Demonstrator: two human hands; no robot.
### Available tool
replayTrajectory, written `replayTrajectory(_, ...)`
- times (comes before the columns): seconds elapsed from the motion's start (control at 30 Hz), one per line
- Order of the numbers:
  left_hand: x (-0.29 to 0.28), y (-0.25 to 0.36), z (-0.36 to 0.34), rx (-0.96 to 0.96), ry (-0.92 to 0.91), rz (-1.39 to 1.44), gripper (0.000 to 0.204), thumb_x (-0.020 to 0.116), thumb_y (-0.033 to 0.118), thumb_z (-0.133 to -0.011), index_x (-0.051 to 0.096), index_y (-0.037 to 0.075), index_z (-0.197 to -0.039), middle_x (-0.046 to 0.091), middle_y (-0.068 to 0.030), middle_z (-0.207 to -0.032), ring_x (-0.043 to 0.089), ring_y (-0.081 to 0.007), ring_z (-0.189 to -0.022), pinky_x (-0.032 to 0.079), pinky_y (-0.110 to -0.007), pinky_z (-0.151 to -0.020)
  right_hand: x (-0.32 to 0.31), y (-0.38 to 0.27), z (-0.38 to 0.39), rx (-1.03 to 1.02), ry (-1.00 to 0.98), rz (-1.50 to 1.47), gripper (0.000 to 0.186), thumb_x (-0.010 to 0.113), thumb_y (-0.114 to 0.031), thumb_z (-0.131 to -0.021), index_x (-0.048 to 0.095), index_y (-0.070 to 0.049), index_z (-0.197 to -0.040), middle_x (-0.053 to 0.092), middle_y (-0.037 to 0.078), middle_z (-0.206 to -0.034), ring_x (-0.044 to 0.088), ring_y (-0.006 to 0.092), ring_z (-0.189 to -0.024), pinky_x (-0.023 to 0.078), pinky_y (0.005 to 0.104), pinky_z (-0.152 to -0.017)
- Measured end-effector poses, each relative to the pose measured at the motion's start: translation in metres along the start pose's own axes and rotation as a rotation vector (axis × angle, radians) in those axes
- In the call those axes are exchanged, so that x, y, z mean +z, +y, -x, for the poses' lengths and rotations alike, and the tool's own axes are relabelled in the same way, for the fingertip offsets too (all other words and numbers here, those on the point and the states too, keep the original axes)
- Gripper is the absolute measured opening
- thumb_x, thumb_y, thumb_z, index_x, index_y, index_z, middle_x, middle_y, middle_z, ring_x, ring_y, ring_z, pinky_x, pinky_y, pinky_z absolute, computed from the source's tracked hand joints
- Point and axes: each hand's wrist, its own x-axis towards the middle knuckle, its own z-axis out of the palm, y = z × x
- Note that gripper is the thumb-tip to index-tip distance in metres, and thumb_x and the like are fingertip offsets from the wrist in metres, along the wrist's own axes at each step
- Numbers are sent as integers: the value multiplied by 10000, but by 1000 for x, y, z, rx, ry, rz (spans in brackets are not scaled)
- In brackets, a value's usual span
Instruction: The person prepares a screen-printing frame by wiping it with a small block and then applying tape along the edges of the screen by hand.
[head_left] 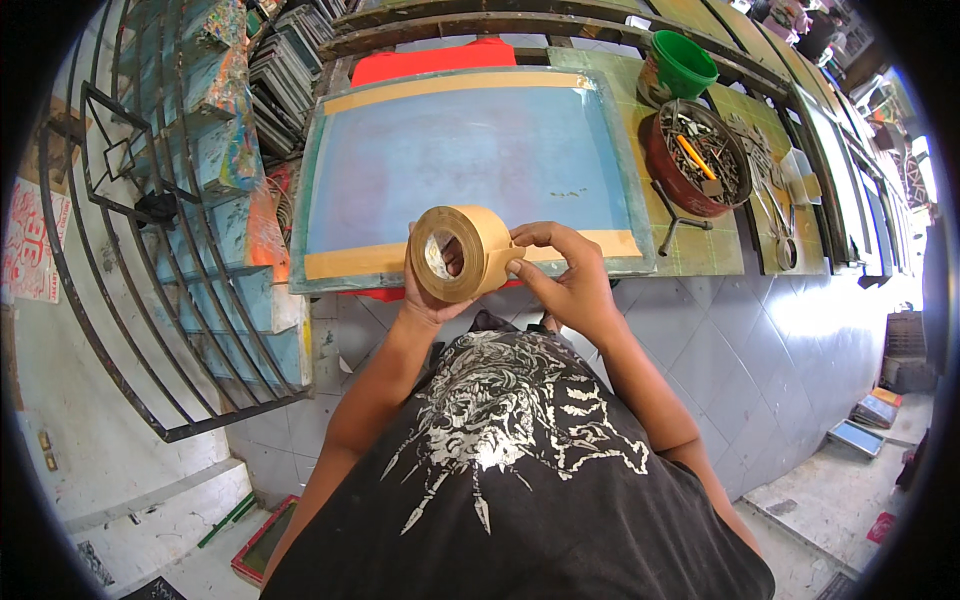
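A thick roll of brown tape (482,240) is held up in front of my chest, over the near edge of a screen-printing frame (640,215). My left hand (425,292) grips the roll from below and behind, with most of its fingers hidden. The loose end of the tape is pinched between the thumb and forefinger of my right hand (570,275). The frame lies flat with pale blue mesh (430,160). Brown tape strips run along its far edge (450,87) and near edge (350,262). Red cloth or sheet (440,57) sticks out beneath it.
Right of the frame stand a green bucket (680,68) and a round dark-red tin (697,160) of small metal pieces with an orange-handled cutter (692,152). Metal tools (765,190) lie beside it. A black metal railing (200,300) and paint-stained blue steps (220,230) rise at left.
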Motion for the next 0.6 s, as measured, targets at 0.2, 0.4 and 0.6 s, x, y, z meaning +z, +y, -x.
replayTrajectory(0.2, 9, -10, 1, -16, -52, -21, 756, 418, 728, -894, 532, 123, -1333, 571, -117, -1323, 533, -326, -1238, 434, -576, -1017, -11, 10, 2, 4, -161, -106, 219, 767, -87, -768, 640, -6, -927, 682, 111, -921, 656, 229, -850, 522, 349, -776)
replayTrajectory(0.4, 11, -34, 30, 48, 193, -143, 630, 356, 576, -988, 429, 135, -1432, 500, -100, -1399, 496, -299, -1280, 421, -516, -1058, -11, 12, 25, 28, -289, -86, 199, 756, -99, -785, 648, -24, -934, 676, 115, -868, 643, 261, -804, 499, 350, -700)
replayTrajectory(0.6, 32, -70, 43, 49, 384, -204, 645, 328, 559, -1008, 316, 136, -1496, 397, -139, -1478, 443, -312, -1333, 417, -513, -1080, -39, -2, 35, 155, -341, -193, 188, 744, -114, -815, 642, -10, -933, 687, 123, -874, 655, 233, -804, 491, 330, -736)
